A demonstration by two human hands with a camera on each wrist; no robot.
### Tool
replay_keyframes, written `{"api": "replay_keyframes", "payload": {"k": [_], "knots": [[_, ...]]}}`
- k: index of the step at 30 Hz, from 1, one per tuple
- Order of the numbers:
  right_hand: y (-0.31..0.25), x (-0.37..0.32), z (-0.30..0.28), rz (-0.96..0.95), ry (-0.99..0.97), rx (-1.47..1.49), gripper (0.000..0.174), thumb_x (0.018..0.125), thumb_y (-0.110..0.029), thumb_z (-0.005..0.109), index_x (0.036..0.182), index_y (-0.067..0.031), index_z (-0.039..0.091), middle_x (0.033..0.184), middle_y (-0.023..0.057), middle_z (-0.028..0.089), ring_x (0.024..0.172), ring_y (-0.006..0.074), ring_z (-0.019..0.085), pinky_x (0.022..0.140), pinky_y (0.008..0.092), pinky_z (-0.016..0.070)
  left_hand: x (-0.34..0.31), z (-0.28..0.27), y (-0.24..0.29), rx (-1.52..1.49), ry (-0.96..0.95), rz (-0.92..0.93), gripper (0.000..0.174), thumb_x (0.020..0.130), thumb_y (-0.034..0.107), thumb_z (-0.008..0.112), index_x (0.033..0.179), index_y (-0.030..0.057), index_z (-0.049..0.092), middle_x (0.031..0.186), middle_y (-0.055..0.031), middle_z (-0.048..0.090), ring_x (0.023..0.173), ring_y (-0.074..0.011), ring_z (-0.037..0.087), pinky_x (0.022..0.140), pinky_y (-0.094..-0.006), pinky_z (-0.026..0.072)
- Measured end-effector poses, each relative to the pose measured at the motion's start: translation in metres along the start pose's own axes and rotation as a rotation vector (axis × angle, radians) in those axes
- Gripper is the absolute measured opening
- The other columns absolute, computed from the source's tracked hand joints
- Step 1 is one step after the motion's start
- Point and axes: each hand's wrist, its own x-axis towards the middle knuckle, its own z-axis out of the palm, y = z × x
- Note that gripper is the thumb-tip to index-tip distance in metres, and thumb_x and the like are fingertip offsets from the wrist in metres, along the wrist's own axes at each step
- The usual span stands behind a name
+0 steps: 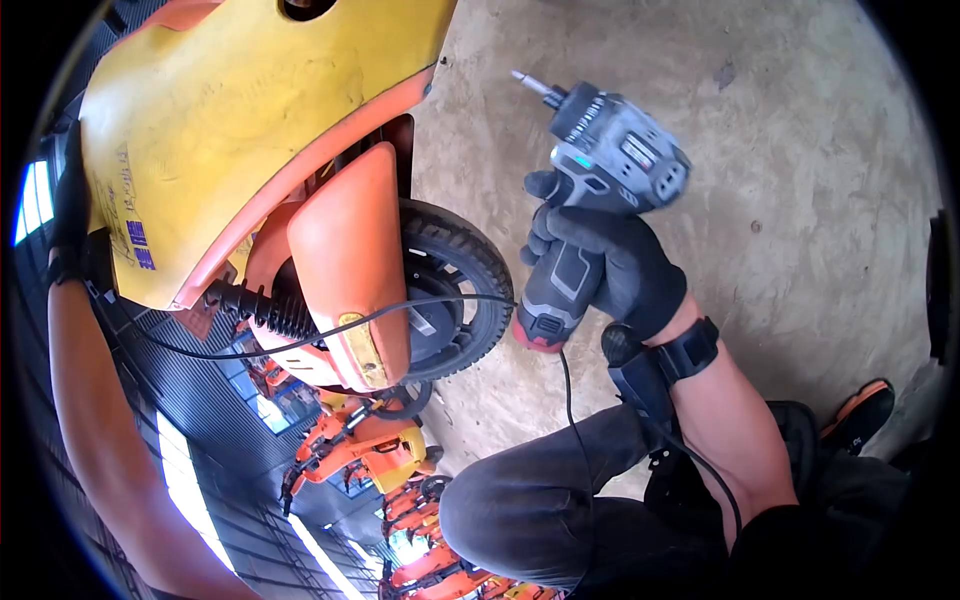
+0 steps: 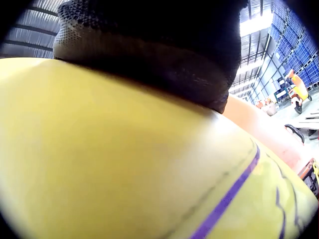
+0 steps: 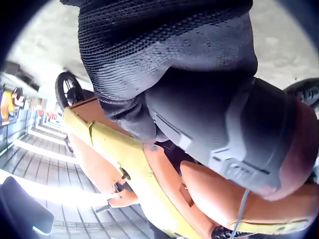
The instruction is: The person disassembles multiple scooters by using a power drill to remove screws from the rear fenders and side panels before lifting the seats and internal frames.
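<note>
In the head view my gloved right hand (image 1: 625, 262) grips the handle of a grey and black power driver (image 1: 625, 150), whose bit points to the upper left, away from the scooter. The right wrist view shows the glove (image 3: 164, 55) wrapped round the driver's handle (image 3: 214, 124). My gloved left hand (image 1: 70, 205) lies against the edge of the yellow body panel (image 1: 250, 110) at the far left. In the left wrist view the dark glove (image 2: 149, 55) rests on the yellow panel (image 2: 99, 149); its fingertips are hidden.
A black wheel (image 1: 460, 290) and orange fender (image 1: 350, 260) stand below the panel. A thin black cable (image 1: 420, 302) crosses in front of them. More orange scooters (image 1: 375, 450) line up behind. Concrete floor (image 1: 800, 150) lies to the right, with a shoe (image 1: 860, 415) on it.
</note>
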Motion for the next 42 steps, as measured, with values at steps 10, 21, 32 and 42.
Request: {"api": "replay_keyframes", "payload": {"k": [10, 21, 32, 42], "knots": [[0.017, 0.024, 0.01, 0.106, -0.093, 0.13, 0.032, 0.086, -0.018, 0.065, 0.113, -0.0028, 0.054, 0.079, 0.0036, 0.057, 0.075, 0.0161, 0.058, 0.072, 0.0322, 0.0502, 0.006, 0.0, -0.007, -0.017, 0.002, 0.001, 0.045, 0.102, 0.03, 0.035, 0.139, 0.004, 0.038, 0.134, -0.0121, 0.048, 0.115, -0.0163, 0.051, 0.098, -0.0276, 0.0401], [0.026, 0.029, 0.01, 0.112, -0.105, 0.135, 0.035, 0.086, -0.017, 0.065, 0.115, -0.0014, 0.053, 0.077, 0.0035, 0.058, 0.073, 0.0165, 0.059, 0.07, 0.0321, 0.0505, 0.011, 0.005, -0.014, -0.025, 0.001, 0.002, 0.045, 0.102, 0.03, 0.036, 0.139, 0.0061, 0.038, 0.134, -0.0114, 0.048, 0.115, -0.016, 0.05, 0.098, -0.0278, 0.0397], [0.021, 0.031, 0.007, 0.089, -0.073, 0.041, 0.033, 0.083, -0.014, 0.066, 0.111, -0.0012, 0.056, 0.078, 0.0058, 0.059, 0.072, 0.016, 0.059, 0.068, 0.0311, 0.0505, 0.01, 0.008, -0.019, -0.021, 0.009, 0.005, 0.044, 0.102, 0.03, 0.036, 0.14, 0.0083, 0.039, 0.133, -0.0106, 0.048, 0.115, -0.0157, 0.05, 0.098, -0.0279, 0.0392], [0.025, 0.037, -0.003, 0.136, -0.102, 0.078, 0.025, 0.081, -0.013, 0.068, 0.102, -0.0047, 0.058, 0.077, 0.0058, 0.059, 0.072, 0.0162, 0.059, 0.069, 0.0307, 0.0499, 0.01, 0.01, -0.025, -0.017, 0.012, 0.026, 0.043, 0.102, 0.03, 0.036, 0.14, 0.0102, 0.04, 0.133, -0.01, 0.048, 0.115, -0.0154, 0.05, 0.098, -0.028, 0.0388]]}}
